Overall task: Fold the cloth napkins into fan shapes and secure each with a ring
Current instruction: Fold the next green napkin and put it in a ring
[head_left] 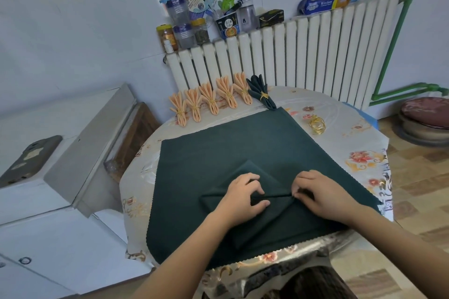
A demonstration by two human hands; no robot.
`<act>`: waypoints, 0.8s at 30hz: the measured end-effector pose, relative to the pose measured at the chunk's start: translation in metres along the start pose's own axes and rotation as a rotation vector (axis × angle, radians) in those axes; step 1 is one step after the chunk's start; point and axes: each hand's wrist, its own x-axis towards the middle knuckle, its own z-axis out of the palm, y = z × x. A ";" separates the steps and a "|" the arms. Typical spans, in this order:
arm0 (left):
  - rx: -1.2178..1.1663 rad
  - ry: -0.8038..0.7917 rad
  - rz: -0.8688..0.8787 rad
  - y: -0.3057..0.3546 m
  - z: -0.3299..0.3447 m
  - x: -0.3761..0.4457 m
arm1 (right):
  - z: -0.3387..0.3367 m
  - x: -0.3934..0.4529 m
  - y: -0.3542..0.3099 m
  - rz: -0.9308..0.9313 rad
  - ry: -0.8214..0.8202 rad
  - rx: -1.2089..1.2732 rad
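Note:
A dark green napkin (243, 223) lies partly folded on top of a larger flat dark green cloth (230, 143) on the table. My left hand (243, 198) pinches a raised pleat of the napkin at its left part. My right hand (320, 195) pinches the same pleat at its right end. Gold napkin rings (317, 125) lie on the table at the right. At the far edge stand several finished orange fan napkins (211, 99) and one dark green fan napkin (262, 94), each with a gold ring.
The round table (364, 150) has a floral plastic cover. Behind it is a white radiator (303, 56) with jars and bottles (184, 29) on top. A white counter (36, 201) with a phone (29, 160) is at the left. A stool (425, 119) stands at the right.

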 end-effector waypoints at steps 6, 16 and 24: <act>0.048 -0.062 0.015 0.003 0.012 0.000 | 0.025 0.008 -0.031 -0.046 0.057 -0.004; 0.309 -0.224 -0.109 -0.054 -0.016 -0.034 | 0.044 0.010 -0.034 -0.023 0.117 0.012; 0.461 -0.145 0.004 -0.046 -0.030 -0.041 | 0.047 0.015 -0.035 -0.043 0.141 -0.036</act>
